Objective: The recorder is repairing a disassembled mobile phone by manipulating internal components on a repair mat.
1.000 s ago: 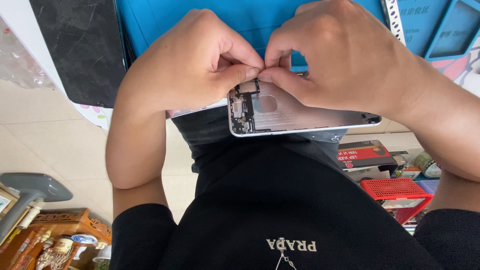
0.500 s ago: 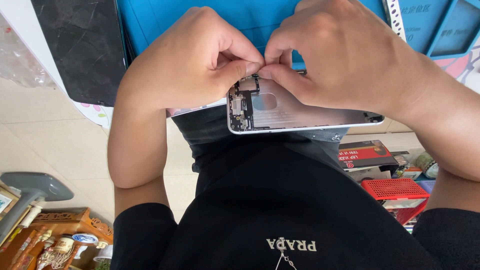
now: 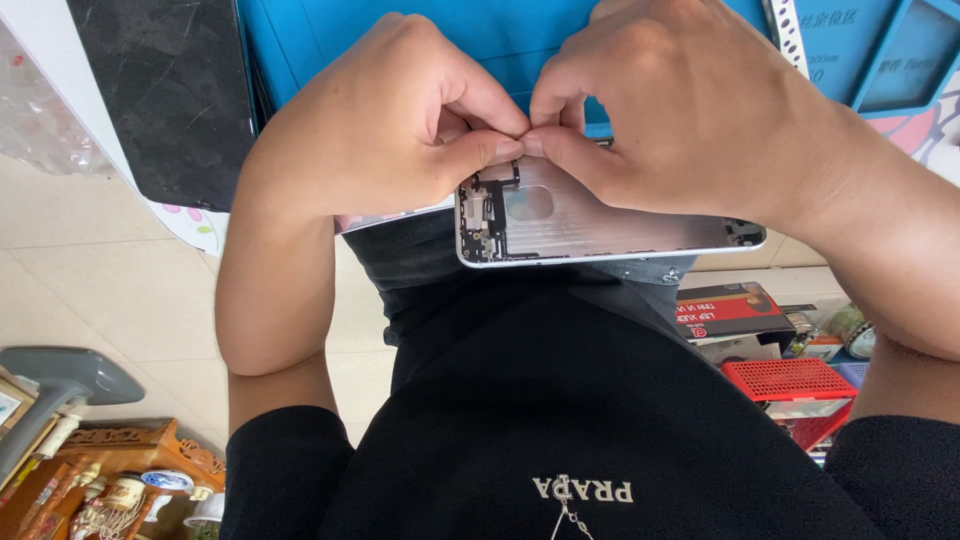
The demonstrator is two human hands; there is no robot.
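A silver phone rear housing (image 3: 610, 225) lies open side up at the near edge of a blue work mat (image 3: 500, 30), partly over my lap. Small parts sit at its left end. My left hand (image 3: 385, 125) and my right hand (image 3: 680, 100) meet above the housing's top left corner, thumbs and forefingers pinched together tip to tip. Both pinch at a small dark part on the housing's upper edge; the part itself is mostly hidden by the fingertips.
A black cracked screen panel (image 3: 165, 95) lies left of the mat. A blue compartment tray (image 3: 880, 50) is at the top right. Below the table stand a red basket (image 3: 800, 385), a red box (image 3: 730, 310), a grey stand (image 3: 60, 375) and a carved wooden tray (image 3: 130, 450) with small jars.
The two hands have stayed pinched at the housing's top corner. The housing has shifted only slightly.
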